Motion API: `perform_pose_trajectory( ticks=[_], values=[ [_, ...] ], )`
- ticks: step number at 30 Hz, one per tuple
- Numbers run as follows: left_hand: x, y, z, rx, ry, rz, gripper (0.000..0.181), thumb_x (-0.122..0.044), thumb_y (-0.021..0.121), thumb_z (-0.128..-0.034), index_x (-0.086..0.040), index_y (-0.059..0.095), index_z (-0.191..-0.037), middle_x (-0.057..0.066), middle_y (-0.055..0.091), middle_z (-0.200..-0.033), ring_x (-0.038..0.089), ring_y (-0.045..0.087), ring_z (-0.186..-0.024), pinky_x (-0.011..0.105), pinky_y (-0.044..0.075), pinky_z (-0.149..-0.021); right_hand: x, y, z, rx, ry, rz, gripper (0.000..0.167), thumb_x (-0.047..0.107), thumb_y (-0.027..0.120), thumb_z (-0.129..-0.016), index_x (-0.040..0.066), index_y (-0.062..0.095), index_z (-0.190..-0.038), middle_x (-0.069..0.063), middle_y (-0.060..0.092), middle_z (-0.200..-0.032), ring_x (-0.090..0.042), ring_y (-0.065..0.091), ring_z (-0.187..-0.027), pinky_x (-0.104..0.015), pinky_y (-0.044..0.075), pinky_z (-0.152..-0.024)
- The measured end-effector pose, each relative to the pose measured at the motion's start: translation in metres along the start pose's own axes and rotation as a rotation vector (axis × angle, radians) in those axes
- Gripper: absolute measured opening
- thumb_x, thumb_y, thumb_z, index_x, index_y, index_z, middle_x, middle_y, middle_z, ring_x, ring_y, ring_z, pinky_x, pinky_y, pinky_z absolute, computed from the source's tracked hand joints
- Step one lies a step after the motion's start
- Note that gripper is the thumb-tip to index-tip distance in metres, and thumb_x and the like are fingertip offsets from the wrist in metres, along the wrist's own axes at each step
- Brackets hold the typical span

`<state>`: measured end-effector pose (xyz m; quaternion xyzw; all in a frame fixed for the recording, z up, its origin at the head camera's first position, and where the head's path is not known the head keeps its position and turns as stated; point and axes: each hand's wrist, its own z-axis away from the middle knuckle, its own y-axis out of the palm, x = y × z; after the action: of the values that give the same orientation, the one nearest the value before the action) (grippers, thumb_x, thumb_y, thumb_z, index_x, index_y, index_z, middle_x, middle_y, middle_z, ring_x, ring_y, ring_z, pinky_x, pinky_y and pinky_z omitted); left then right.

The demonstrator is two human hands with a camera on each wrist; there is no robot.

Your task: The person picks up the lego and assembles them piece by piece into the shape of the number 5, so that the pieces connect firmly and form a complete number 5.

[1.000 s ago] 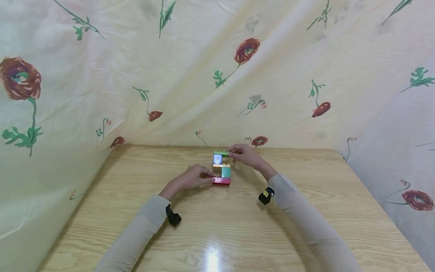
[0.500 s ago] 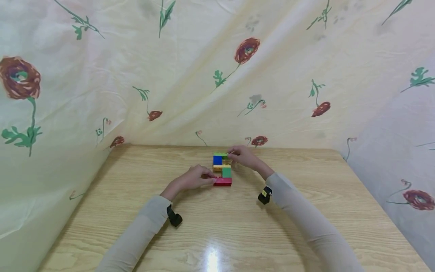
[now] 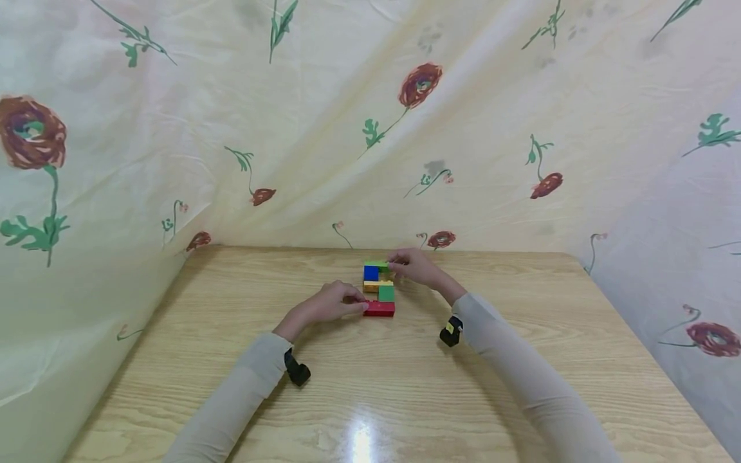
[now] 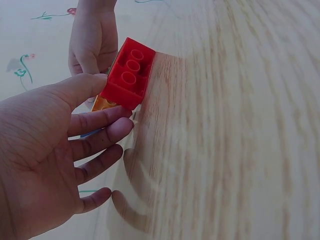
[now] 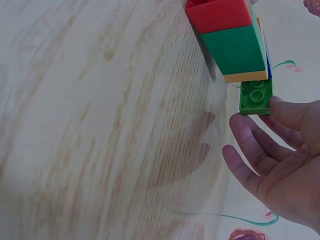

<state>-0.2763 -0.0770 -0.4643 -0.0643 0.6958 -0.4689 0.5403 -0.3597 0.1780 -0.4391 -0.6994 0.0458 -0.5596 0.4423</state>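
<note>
An assembly of toy building bricks lies on the table in the head view. Its near end is a red brick (image 3: pixel 379 309), followed by a green brick (image 3: pixel 386 293), a thin orange piece (image 3: pixel 378 283), a blue brick (image 3: pixel 371 273) and a flat light green piece (image 3: pixel 375 263) farthest away. My left hand (image 3: pixel 325 302) pinches the red brick's left end; thumb and fingertips show on it in the left wrist view. My right hand (image 3: pixel 418 267) pinches the light green piece's end between thumb and fingers. The red brick's hollow underside (image 4: pixel 132 65) faces the left wrist camera.
The wooden table (image 3: pixel 370 366) spreads around the bricks. A flowered cloth (image 3: pixel 312 128) hangs behind it and at both sides. Each wrist wears a black camera, the left camera (image 3: pixel 298 372) and the right camera (image 3: pixel 450 333).
The bricks have shifted very slightly toward me and right. Pale glare on their faces has gone, so blue, green and red show clearly. Both hands keep their holds.
</note>
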Motion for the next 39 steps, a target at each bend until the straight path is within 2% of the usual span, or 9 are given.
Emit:
perform_pose_trajectory(
  ticks=[18,25,31,34,39],
  values=[
    [0.0026,0.0001,-0.0013,0.000,0.019,-0.011,0.031,-0.032,0.060,-0.1039,-0.008,0.075,-0.117,0.005,0.075,-0.114,0.014,0.065,-0.103,0.038,0.050,-0.092,-0.0066,0.0027,-0.0033,-0.004,0.035,0.037,0.026,0.014,0.056,-0.105,-0.001,0.065,-0.125,-0.021,0.072,-0.114,-0.026,0.072,-0.089,-0.041,0.057,-0.087],
    [0.0024,-0.0008,-0.0016,0.004,0.023,-0.009,0.030,-0.031,0.060,-0.1038,-0.008,0.075,-0.115,0.005,0.075,-0.112,0.012,0.064,-0.099,0.035,0.051,-0.087,-0.0071,0.0023,-0.0017,0.004,0.036,0.016,0.029,0.015,0.055,-0.106,-0.003,0.065,-0.127,-0.022,0.072,-0.114,-0.026,0.070,-0.090,-0.038,0.057,-0.080],
    [0.0038,0.0000,-0.0026,0.001,0.017,0.001,0.030,-0.031,0.060,-0.1038,-0.009,0.075,-0.116,0.004,0.075,-0.113,0.012,0.064,-0.099,0.034,0.050,-0.087,-0.0071,0.0028,-0.0024,-0.001,0.044,0.034,0.027,0.015,0.056,-0.106,-0.001,0.066,-0.125,-0.019,0.073,-0.113,-0.023,0.070,-0.090,-0.034,0.057,-0.079],
    [0.0045,0.0004,-0.0032,0.001,0.015,-0.002,0.030,-0.031,0.060,-0.1038,-0.009,0.075,-0.116,0.004,0.075,-0.113,0.013,0.064,-0.100,0.037,0.050,-0.089,-0.0073,0.0028,-0.0024,-0.002,0.042,0.046,0.026,0.015,0.056,-0.106,0.000,0.067,-0.124,-0.018,0.073,-0.112,-0.023,0.070,-0.091,-0.034,0.057,-0.080],
    [0.0044,-0.0002,-0.0027,-0.003,0.018,-0.021,0.030,-0.032,0.060,-0.1040,-0.010,0.076,-0.116,0.003,0.075,-0.113,0.015,0.064,-0.104,0.048,0.043,-0.098,-0.0078,0.0027,-0.0023,-0.004,0.029,0.062,0.026,0.014,0.056,-0.105,-0.001,0.067,-0.123,-0.019,0.073,-0.113,-0.024,0.070,-0.094,-0.037,0.057,-0.084]
  ],
)
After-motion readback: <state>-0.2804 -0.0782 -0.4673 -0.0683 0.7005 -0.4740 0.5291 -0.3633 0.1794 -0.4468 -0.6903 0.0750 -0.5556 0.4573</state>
